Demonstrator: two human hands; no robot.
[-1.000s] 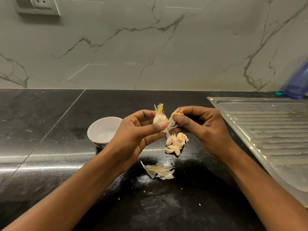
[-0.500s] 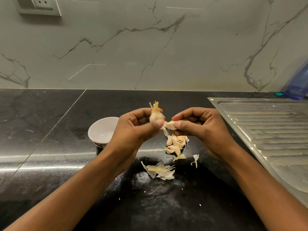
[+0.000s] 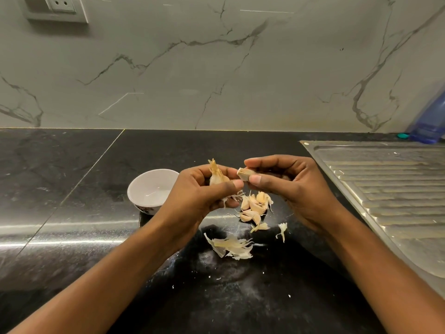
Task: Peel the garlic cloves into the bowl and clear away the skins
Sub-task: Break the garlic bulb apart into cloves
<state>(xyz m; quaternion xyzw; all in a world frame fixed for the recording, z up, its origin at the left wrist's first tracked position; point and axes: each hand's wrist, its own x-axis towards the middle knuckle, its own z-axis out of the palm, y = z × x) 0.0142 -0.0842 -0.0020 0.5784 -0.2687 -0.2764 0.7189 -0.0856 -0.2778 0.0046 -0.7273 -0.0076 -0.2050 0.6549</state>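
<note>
Head view: L hand (image 3: 204,192) grips the bulb (image 3: 216,176), thumb across its front, fingers curled behind. The dry stem tip sticks up above the fingers, and wisps of skin hang below the thumb. R hand (image 3: 291,189) pinches one clove (image 3: 244,174) btwn thumb & forefinger, other fingers curled in. The clove's blunt end points at the bulb, just beside it w/ a small gap. Both hands are up off the counter (image 3: 72,213), thumb tips close together.

Bowl (image 3: 144,183) is white w/ a pattern low on the outside. It sits on the counter left of L hand, its right edge hidden by that hand, and a glint shows at the bottom inside. Pile of cloves (image 3: 252,207), skins on, lies on the counter below the hands, outside the bowl & right of it. Skins (image 3: 232,245) lie in a loose heap nearer the person. Two scraps (image 3: 282,229) lie btwn the heap & the pile, and tiny flecks are scattered on the dark stone closer in.

Ribbed steel drainboard (image 3: 385,189) runs along the right, near R wrist. Blue bottle (image 3: 428,124) stands at the back right against the marble wall (image 3: 216,80), a teal cap (image 3: 401,135) just beside it. Socket (image 3: 60,6) is on the wall, top left.
</note>
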